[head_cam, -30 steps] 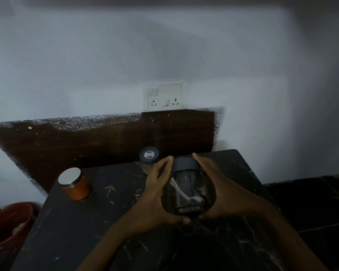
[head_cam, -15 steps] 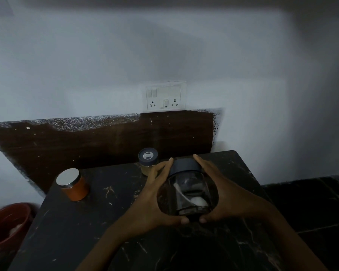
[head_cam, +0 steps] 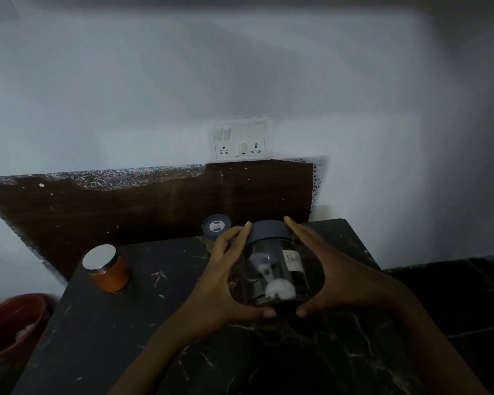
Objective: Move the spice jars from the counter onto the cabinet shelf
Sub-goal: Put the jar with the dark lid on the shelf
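A clear glass jar (head_cam: pixel 274 269) with a dark lid and a white handwritten label sits between both hands above the black marble counter (head_cam: pixel 103 337). My left hand (head_cam: pixel 220 283) wraps its left side and my right hand (head_cam: pixel 340 275) its right side, thumbs meeting under the base. An orange jar (head_cam: pixel 107 267) with a silver lid stands at the counter's back left. A small pale jar (head_cam: pixel 216 230) with a dark shaker lid stands behind my left hand, partly hidden. No cabinet shelf is in view.
A dark wooden backsplash (head_cam: pixel 126 212) runs behind the counter, with a white switch and socket plate (head_cam: pixel 243 141) above it. A red bucket (head_cam: pixel 12 323) sits low at the left. A lower dark surface (head_cam: pixel 454 295) lies to the right.
The jar has turned in my hands, bringing its white label into view. The hands stay in nearly the same place over the counter.
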Motion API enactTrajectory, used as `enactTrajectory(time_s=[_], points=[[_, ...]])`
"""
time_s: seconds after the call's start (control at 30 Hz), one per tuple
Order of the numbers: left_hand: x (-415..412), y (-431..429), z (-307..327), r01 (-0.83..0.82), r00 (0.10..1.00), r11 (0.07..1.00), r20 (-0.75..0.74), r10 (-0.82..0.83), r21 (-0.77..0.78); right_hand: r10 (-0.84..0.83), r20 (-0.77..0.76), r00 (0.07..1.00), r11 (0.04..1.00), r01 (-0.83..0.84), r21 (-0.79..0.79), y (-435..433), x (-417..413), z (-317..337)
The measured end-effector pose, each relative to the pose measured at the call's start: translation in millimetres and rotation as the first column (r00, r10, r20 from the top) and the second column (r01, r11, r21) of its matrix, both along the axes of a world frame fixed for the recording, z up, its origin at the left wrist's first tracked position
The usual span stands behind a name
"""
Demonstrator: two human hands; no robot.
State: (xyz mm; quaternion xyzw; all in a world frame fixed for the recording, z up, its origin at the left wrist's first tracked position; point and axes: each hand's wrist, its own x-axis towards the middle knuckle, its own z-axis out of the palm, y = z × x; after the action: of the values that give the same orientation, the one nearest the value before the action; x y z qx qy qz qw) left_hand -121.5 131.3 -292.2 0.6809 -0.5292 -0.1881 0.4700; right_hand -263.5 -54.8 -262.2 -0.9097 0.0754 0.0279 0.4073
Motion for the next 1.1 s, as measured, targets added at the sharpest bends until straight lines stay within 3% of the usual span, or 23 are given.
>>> enactTrajectory(time_s=[0.1,0.3,0.67,0.87,1.1], points=[[1,-1,0,0.02,1.0,0.999,0.022,-0.02,0.031,-0.041,0.043,0.998,0.998,0.043,-0.047,-1,3,-1],[-1,-8,1,-0.021,0.976,0.999,0.218,0.01,0.047,-0.044,0.091,0.995,0.985,0.058,-0.161,8,9,-2],[10,-2,13,0.026,0.998,1.0,0.059,-0.026,0.002,-0.015,0.052,0.999,0.993,0.021,-0.119,0,2,16],[19,-21,38,0.039,0.954,0.997,0.294,-0.056,0.063,-0.04,0.2,0.979,0.971,0.085,-0.224,-1,8,36],[47,-51,116,0.035,0.781,0.994,0.623,0.037,-0.103,-0.028,0.404,0.914,0.909,0.192,-0.37,-21,20,103]])
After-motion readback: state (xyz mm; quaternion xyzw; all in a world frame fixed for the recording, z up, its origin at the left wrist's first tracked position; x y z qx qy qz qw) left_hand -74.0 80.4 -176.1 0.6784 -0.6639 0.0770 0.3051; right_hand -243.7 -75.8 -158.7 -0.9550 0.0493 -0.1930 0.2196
